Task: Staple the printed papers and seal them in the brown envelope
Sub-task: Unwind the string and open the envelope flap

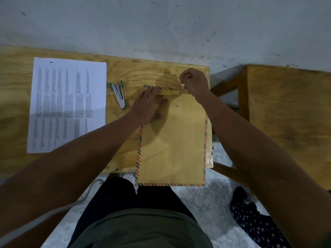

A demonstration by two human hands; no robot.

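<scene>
A brown envelope (172,145) with a striped red and blue border lies on the right part of the wooden table (125,72), its near end hanging over the table edge. My left hand (148,106) presses flat on its upper left, fingertips on the flap. My right hand (194,82) pinches a thin string at the flap's right end; a small round eyelet (177,106) shows below the flap. The printed papers (66,104) lie flat at the table's left. A white stapler (119,94) with teal tips lies between the papers and the envelope.
A grey wall stands right behind the table. A second wooden table (290,111) stands to the right across a narrow gap. Below are my lap, a pale floor and a dark dotted cloth (254,222) at lower right.
</scene>
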